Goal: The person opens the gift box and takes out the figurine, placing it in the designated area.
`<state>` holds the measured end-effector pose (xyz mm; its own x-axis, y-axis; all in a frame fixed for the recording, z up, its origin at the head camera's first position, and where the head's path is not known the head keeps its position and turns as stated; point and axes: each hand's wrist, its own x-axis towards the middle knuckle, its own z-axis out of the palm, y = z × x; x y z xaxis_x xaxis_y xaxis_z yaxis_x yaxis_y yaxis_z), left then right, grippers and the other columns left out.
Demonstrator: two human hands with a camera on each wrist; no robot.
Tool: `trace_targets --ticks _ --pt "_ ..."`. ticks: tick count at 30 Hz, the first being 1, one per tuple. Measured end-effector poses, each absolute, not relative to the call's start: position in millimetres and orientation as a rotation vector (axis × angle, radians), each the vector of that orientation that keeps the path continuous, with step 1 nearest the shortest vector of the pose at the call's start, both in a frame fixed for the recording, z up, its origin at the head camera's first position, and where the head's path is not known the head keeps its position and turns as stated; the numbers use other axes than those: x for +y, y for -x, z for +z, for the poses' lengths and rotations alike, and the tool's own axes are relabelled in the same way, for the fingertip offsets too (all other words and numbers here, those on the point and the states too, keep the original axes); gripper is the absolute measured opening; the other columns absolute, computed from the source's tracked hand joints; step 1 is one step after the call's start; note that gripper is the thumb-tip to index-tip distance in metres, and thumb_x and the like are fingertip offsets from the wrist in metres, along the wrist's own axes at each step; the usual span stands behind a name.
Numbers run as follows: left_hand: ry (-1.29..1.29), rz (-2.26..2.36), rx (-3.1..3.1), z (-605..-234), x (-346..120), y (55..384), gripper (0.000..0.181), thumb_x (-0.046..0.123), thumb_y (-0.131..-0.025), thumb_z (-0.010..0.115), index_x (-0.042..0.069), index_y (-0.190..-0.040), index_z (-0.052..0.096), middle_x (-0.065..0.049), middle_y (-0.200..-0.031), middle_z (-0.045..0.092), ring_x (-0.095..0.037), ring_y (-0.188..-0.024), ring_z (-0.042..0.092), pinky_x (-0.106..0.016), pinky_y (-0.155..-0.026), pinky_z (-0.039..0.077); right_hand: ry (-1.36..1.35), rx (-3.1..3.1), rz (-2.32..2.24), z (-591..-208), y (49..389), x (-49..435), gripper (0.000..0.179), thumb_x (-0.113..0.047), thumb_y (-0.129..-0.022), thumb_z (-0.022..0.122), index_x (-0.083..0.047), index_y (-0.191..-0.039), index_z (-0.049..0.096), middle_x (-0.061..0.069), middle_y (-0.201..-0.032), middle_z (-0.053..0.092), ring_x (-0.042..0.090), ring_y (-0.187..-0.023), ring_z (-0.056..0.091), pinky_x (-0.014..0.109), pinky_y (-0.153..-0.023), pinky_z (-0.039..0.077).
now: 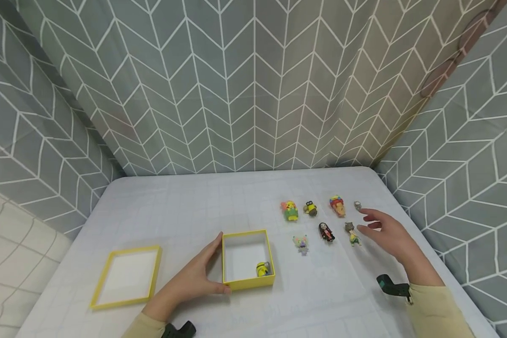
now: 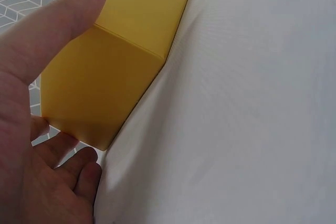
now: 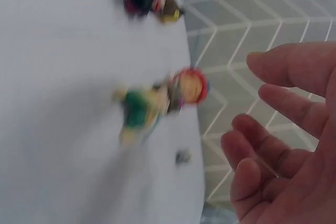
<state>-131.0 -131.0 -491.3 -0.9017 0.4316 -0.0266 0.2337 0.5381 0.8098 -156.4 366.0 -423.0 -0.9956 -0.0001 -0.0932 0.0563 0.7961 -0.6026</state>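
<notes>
My left hand (image 1: 194, 277) grips the left side of an open yellow box (image 1: 248, 285), thumb at its near wall and fingers toward the far corner. Inside, in the near right corner, lies a yellow Minion figurine (image 1: 262, 269). In the left wrist view the thumb presses the yellow wall (image 2: 100, 77). Over the right part of the table, my right hand (image 1: 384, 233) is held with parted, slightly bent fingers and nothing between them. Nearest to it are a grey-haired figurine in green and yellow (image 1: 352, 234) and a small grey piece (image 1: 357, 205).
A yellow-rimmed box lid (image 1: 152, 281) lies left of the box. Right of the box are a green-and-yellow figurine (image 1: 290, 211), a bee-like figurine (image 1: 310, 208), a red-topped figurine (image 1: 337, 205), a dark-haired figurine (image 1: 326, 232) and a pastel figurine (image 1: 302, 244). Patterned curtains (image 1: 245, 94) surround the table.
</notes>
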Motion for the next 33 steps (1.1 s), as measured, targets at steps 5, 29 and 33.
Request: trace_targets --ticks 5,29,33 --pt "-0.579 1.313 2.548 -491.6 -131.8 132.4 0.139 0.053 -0.054 0.094 0.022 -0.161 0.012 0.009 -0.162 0.018 -0.012 -0.146 0.018 -0.042 -0.117 0.020 0.073 2.935 -1.020 -407.2 155.0 330.3 0.058 -0.033 -0.096 0.066 -0.006 -0.144 0.049 0.020 -0.128 0.057 0.036 -0.111 0.058 0.041 -0.076 0.054" --pt "-0.576 1.339 2.528 -493.6 -133.5 132.1 0.137 0.054 -0.055 0.093 0.024 -0.161 0.012 0.009 -0.161 0.020 -0.014 -0.146 0.020 -0.044 -0.116 0.023 0.892 2.520 -0.921 -411.0 149.3 169.0 0.034 -0.025 -0.091 0.073 -0.015 -0.123 0.068 0.000 -0.115 0.066 0.006 -0.071 0.056 0.025 -0.063 0.051" --pt "-0.599 1.366 2.518 -493.1 -133.3 132.0 0.137 0.052 -0.055 0.094 0.025 -0.160 0.011 0.009 -0.160 0.025 -0.011 -0.145 0.022 -0.043 -0.117 0.021 0.923 2.526 -0.765 -409.1 148.5 159.4 0.032 -0.025 -0.091 0.073 -0.013 -0.121 0.070 0.000 -0.117 0.065 0.006 -0.076 0.057 0.026 -0.071 0.052"
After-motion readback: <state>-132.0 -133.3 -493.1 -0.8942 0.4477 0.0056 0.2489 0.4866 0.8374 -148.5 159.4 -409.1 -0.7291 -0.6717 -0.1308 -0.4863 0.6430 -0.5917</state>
